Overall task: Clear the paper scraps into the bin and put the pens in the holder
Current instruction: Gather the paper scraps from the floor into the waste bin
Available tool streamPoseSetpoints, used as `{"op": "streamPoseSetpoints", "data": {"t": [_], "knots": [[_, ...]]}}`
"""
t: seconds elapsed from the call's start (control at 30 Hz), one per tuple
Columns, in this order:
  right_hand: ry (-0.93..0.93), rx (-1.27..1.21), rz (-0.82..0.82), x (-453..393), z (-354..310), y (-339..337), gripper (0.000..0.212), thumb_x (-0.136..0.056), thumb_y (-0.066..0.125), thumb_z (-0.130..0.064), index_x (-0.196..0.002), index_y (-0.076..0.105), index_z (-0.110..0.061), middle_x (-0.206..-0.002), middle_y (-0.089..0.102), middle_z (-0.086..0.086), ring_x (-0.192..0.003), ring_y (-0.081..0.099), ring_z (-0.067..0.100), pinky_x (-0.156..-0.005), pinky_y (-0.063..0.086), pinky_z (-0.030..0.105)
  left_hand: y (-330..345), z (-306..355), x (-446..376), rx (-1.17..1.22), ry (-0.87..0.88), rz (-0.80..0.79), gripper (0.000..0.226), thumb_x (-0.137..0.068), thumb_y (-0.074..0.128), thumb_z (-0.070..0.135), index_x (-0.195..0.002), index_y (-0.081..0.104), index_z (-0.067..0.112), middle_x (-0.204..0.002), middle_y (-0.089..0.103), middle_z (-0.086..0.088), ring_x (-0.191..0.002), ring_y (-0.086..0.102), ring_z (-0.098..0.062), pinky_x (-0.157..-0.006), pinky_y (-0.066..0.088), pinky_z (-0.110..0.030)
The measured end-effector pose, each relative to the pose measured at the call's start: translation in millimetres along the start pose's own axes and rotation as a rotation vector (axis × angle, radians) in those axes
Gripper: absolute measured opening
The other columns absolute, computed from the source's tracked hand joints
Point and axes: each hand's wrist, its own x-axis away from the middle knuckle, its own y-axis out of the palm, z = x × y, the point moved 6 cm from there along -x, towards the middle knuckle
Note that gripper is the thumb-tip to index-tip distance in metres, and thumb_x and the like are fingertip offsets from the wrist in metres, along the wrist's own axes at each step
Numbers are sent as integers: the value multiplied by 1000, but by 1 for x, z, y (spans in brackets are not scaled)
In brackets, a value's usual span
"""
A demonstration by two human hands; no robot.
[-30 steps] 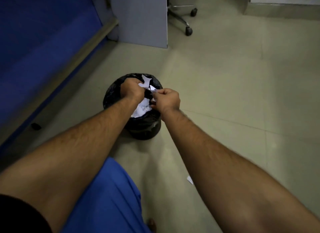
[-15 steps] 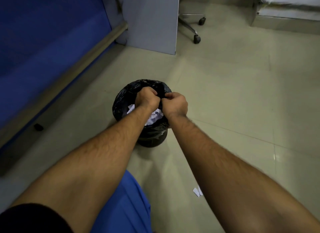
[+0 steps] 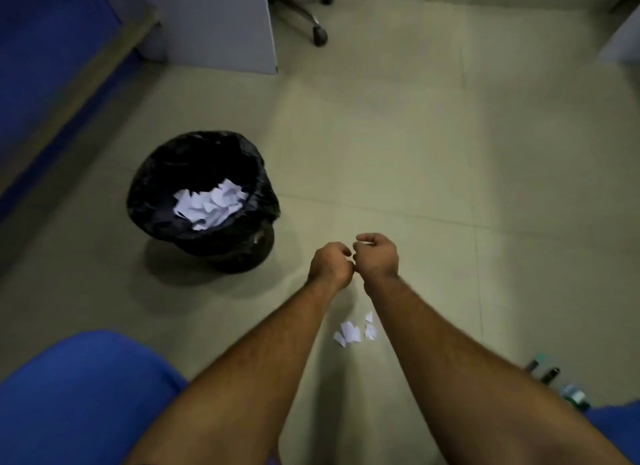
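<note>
My hands have come away from the bin (image 3: 202,201) since a moment ago. They were right over its mouth; now they hang above the floor (image 3: 415,153), off to its right. I think that load is dropped.

From my head camera, my left hand (image 3: 329,264) and right hand (image 3: 378,256) sit side by side, fingers curled. I cannot tell if they hold anything.

The bin has a black bag and a heap of white paper (image 3: 209,203) inside. A few scraps (image 3: 353,331) lie on the floor between my arms, so I still need those. Some pens (image 3: 550,374) lie on the floor by my right arm. I see no holder.
</note>
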Motion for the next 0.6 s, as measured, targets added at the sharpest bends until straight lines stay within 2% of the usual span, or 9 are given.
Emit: {"op": "streamPoseSetpoints", "data": {"t": [0.13,0.2,0.27,0.33,0.4,0.47,0.53,0.6], "knots": [[111,61,-14,-12,81,-31,22,-64,61,-24,-83,70,-28,-83,74,2,-77,72,27,-78,61,50,72,-39,13,-83,-74,-80,40,-85,53,6,-121,65,17,-126,65,-7,-111,62,-26,-92,50,-30],[117,178,-32,-1,97,-45,26,-74,62,-16,-97,72,-23,-90,74,4,-81,71,27,-81,59,38,91,-56,19,-197,-74,-102,42,-86,52,9,-125,60,18,-130,60,-7,-115,59,-28,-94,50,-32],[33,382,-96,8,108,-53,31,-80,63,-11,-109,70,-19,-103,71,8,-91,68,28,-77,52,28,100,-64,29,-445,16,-93,42,-83,62,19,-125,55,18,-129,54,-8,-119,52,-30,-93,47,-36],[-81,735,-161,17,122,-53,36,-82,65,-19,-119,64,-21,-119,60,10,-107,60,30,-83,51,32,104,-74,39,-661,95,-44,47,-81,66,35,-123,52,18,-124,51,-9,-115,50,-29,-89,44,-37],[-151,975,-173,25,134,-51,39,-86,63,-32,-123,57,-22,-124,49,10,-113,52,32,-87,49,38,105,-91,43,-640,-3,-19,50,-83,64,45,-123,50,17,-125,48,-10,-114,50,-30,-90,45,-37],[-173,1023,-180,32,139,-46,47,-87,61,-42,-129,50,-23,-125,46,11,-113,50,33,-85,49,38,105,-103,46,-516,-156,-23,57,-83,65,50,-125,47,16,-128,45,-13,-117,51,-31,-94,46,-37],[-203,1035,-211,32,141,-39,53,-89,61,-41,-137,45,-23,-127,45,12,-112,52,33,-83,50,37,110,-104,49,-407,-213,-31,61,-83,64,51,-128,45,14,-129,43,-14,-120,50,-34,-96,46,-40],[-248,1027,-246,31,139,-34,50,-90,59,-38,-136,47,-21,-127,46,13,-111,53,34,-84,51,38,115,-98,52,-319,-223,-32,58,-87,59,49,-131,46,13,-131,42,-15,-123,48,-36,-99,47,-43]]}}
